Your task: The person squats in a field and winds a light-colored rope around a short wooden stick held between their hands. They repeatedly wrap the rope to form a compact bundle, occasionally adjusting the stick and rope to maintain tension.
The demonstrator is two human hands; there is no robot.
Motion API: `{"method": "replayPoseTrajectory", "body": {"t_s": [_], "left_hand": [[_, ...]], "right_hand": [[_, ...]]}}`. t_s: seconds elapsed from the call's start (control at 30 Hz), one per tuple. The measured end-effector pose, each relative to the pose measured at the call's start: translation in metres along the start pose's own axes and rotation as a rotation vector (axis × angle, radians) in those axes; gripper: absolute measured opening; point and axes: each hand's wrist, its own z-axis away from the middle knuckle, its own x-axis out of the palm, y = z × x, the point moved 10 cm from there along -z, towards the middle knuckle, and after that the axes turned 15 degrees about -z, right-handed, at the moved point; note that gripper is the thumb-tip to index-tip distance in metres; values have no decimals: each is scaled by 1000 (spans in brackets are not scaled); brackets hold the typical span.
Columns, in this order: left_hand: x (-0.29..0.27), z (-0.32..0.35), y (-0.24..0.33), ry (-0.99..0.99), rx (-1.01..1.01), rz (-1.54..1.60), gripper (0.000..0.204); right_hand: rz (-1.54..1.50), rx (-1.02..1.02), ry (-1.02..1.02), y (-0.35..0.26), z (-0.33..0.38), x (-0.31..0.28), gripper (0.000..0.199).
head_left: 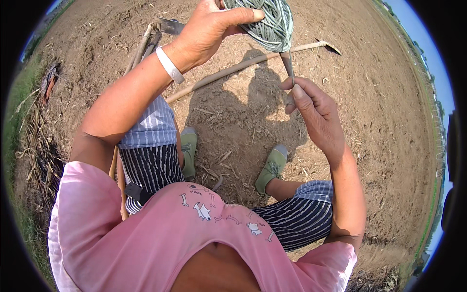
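The ball of cord (270,30) is up between 12 and 1 o'clock, held off the ground, and the top of it runs out of sight. The left hand (208,28), near 12 o'clock, grasps it with the thumb lying over the front, and most of its fingers hide behind. The right hand (315,107), at 2 o'clock, has its thumb and pointing finger pinched together at the loose strand (290,51) that comes down from the ball. A thin dark pointed piece (287,63) shows just under the ball too, but I can't tell if it is part of it. To do this well, I think the left hand should hold the ball firm but not squash it, so the loops don't slip off in a heap. The right hand should pull softly and straight, and stop if the strand snags. Care near that pointed piece seems wise. The ground (379,126) is dry brown dirt, lumpy, with bits of straw all over. A long wooden pole (228,75) lies on it from 10 o'clock to past 1, so cord that drops could catch there. A metal blade (170,27) is at 11 o'clock. The green shoes are at 9 (188,152) and 4 o'clock (272,169). Dry stalks (41,129) and green grass (22,97) are out at 9, and blue sky (434,58) shows between 2 and 3.
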Motion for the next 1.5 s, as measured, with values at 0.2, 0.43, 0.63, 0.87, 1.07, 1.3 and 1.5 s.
{"method": "replayPoseTrajectory", "body": {"t_s": [0.2, 0.43, 0.63, 0.87, 1.07, 1.3, 1.5], "left_hand": [[-18, 2, 2, -20, -134, 307, 76], [18, 23, -48, -398, 0, -866, 68], [76, 55, -73, -823, 39, -1183, 65], [82, 60, -73, -896, 104, -1101, 70], [86, 74, -90, -986, 62, -1074, 62], [100, 87, -80, -1122, 193, -1229, 74], [118, 92, -17, -981, 216, -838, 74]], "right_hand": [[277, 210, -140, 77, -4, -13, 27], [932, 1, -5, 37, 0, -57, 24], [1058, -217, -77, -22, 1, -16, 24], [790, -51, -40, -10, 14, -40, 26], [768, 161, -146, 13, 14, -35, 27], [853, 173, -219, 15, 11, -20, 25], [396, 166, -170, 34, 13, -42, 26]]}}
